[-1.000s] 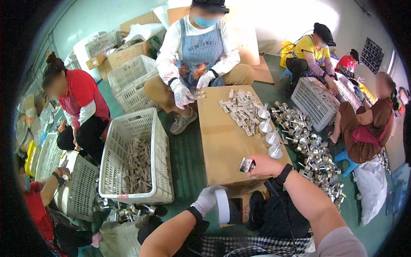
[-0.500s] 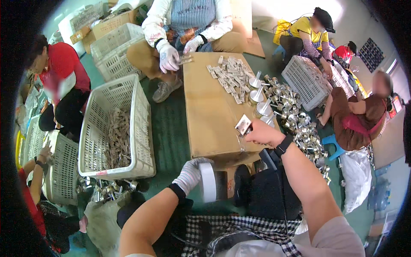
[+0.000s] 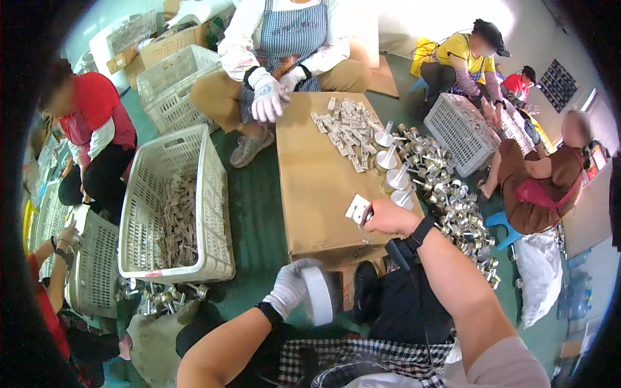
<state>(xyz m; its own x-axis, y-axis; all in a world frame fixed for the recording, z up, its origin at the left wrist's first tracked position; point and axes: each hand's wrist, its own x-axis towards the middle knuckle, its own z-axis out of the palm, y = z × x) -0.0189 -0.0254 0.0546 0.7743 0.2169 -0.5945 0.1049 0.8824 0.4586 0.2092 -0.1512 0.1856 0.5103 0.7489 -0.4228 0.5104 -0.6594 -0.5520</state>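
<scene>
My left hand (image 3: 286,292), in a striped white glove, is closed around a wide white-edged roll (image 3: 317,296) that looks like tape, held just off the near side of the cardboard box (image 3: 320,194). My bare right hand (image 3: 392,218) pinches a small pale metal plate (image 3: 357,209) with holes over the box's near right part. Part of that piece is hidden by my fingers. Beyond it, several metal cups with upright stems (image 3: 386,158) line the box's right edge. A heap of small flat metal pieces (image 3: 346,129) lies on the far half.
Many shiny metal cup parts (image 3: 453,200) are piled right of the box. A white crate (image 3: 217,213) with small metal pieces stands to the left. Opposite sits a co-worker in gloves (image 3: 266,97); others work beside crates. A blue stool (image 3: 501,223) and white sack (image 3: 539,278) are at right.
My right hand has shifted slightly left, and the plate now shows its pale face more squarely. The co-worker opposite has drawn a hand back from a small piece at the box's far edge.
</scene>
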